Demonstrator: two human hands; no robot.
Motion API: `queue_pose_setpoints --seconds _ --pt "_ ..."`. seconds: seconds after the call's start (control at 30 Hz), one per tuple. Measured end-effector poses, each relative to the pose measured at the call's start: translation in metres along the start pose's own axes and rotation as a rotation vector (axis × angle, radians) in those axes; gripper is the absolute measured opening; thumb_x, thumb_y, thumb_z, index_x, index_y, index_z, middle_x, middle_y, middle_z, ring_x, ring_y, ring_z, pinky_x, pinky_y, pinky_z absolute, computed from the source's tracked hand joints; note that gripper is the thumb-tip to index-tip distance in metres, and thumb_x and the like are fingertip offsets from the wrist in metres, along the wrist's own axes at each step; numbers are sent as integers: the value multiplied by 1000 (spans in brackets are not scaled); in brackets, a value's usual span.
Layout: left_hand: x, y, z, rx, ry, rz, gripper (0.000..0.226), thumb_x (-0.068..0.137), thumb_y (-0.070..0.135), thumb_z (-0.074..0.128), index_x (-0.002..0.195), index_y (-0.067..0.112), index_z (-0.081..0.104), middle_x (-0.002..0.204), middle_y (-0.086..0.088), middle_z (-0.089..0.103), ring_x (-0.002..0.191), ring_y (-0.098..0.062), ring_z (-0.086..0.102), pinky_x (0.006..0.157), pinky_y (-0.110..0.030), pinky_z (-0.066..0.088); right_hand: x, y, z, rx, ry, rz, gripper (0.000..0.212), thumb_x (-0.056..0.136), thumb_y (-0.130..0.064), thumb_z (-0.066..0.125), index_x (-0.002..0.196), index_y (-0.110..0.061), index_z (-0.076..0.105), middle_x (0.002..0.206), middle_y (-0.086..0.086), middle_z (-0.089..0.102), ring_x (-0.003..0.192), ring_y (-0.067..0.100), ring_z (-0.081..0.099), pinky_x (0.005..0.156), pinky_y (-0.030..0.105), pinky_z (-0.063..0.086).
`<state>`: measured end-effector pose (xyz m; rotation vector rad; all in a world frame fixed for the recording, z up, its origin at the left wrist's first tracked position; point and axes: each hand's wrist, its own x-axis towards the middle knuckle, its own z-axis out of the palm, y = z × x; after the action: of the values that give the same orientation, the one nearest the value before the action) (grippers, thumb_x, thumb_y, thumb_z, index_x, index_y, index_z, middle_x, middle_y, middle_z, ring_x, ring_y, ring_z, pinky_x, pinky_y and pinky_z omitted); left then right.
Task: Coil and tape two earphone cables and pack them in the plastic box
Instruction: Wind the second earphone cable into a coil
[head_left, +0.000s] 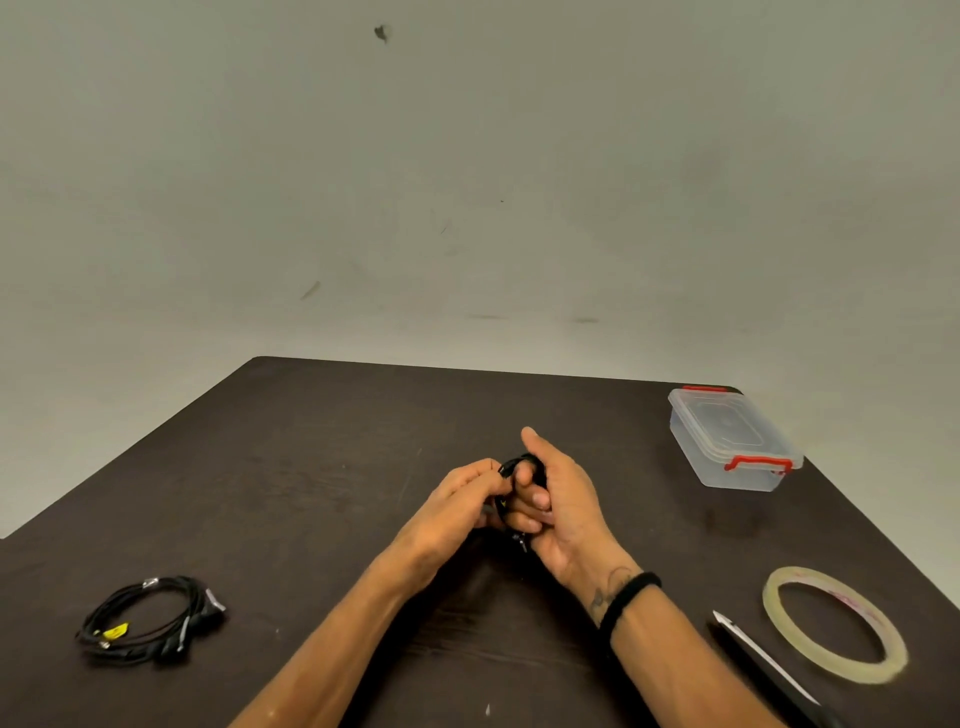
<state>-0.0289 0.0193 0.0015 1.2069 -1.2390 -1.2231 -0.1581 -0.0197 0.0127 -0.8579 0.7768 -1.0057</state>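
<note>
A thin black earphone cable (521, 464) is held between both hands above the middle of the dark brown table (322, 467). It is wound in small loops around the curled fingers of the right hand (558, 499), whose thumb is raised. The left hand (460, 501), touching the right, pinches a strand of it at the fingertips. The winding is judged close to done.

The coming move is judged to turn on the translucent roll of adhesive tape (836, 623), which lies flat, nearer the body and out to the right of the right hand, beside a black-handled blade (763, 660) whose long axis runs toward the body. The right hand is the nearer one.

The lidded clear plastic box with red clips (732, 441) sits right of and beyond it. A second black cable bundle with a yellow tag (150, 618), loosely coiled, lies well to the left of the left hand.
</note>
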Motion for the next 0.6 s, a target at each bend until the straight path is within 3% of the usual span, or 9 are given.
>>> queue_pose_setpoints --seconds 0.13,0.23,0.3,0.4,0.5,0.53,0.6 --pt "0 0 11 84 10 46 28 96 30 44 94 10 63 98 -13 75 87 -21 69 101 -55 52 -2 3 6 -44 137 -79 55 105 -35 60 58 -9 53 42 0 33 35 11 28 35 22 22" --pt "0 -2 16 96 70 25 42 87 51 43 89 16 65 115 -16 67 96 -26 67 97 -48 55 -1 4 7 -83 213 -137 55 103 -38 63 58 -8 54 46 3 37 39 14 32 36 23 26" --pt "0 -3 16 88 115 -4 39 84 58 43 83 27 65 123 -20 61 104 -32 64 94 -46 55 -2 5 7 -110 222 -156 55 102 -41 64 58 -8 56 47 3 40 40 15 34 37 24 27" --pt "2 -4 11 50 106 16 37 85 53 44 77 21 60 107 -20 67 97 -36 63 101 -61 47 -3 -2 5 -68 116 -68 55 100 -44 66 60 -7 57 44 2 42 36 12 34 37 23 27" --pt "2 -2 9 -22 99 38 26 77 49 48 66 27 53 92 -13 66 91 -32 59 95 -59 45 -1 -11 1 31 -23 83 57 99 -47 65 60 -7 58 40 1 41 32 9 30 36 22 26" --pt "1 0 10 -28 98 29 25 75 50 48 63 28 52 90 -10 64 90 -30 56 89 -54 43 0 -10 0 -15 13 50 57 101 -47 63 60 -7 58 40 1 42 33 10 31 37 23 28" --pt "0 1 13 -26 94 24 24 76 45 46 59 29 49 81 -2 58 82 -21 49 83 -43 38 1 -4 -2 -325 199 -189 58 104 -47 58 58 -12 56 43 -1 47 40 14 37 44 32 36"
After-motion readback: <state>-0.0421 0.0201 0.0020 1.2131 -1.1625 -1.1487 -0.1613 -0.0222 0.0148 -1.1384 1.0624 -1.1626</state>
